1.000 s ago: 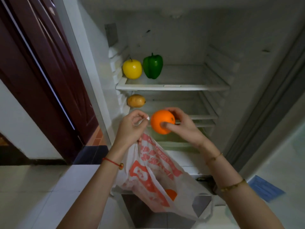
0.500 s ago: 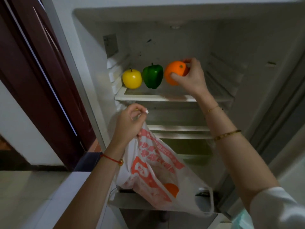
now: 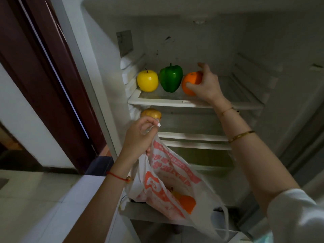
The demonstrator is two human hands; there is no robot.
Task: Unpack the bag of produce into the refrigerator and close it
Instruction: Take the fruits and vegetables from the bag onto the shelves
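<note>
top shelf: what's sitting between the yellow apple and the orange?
In the head view, a green bell pepper stands between the yellow apple and the orange, which the right hand grips on the top shelf.

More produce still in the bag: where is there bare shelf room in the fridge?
Top shelf: its left is crowded by the yellow apple, green pepper and the orange under the right hand; right of that hand it is bare. Next shelf: free right of the potato.
</note>
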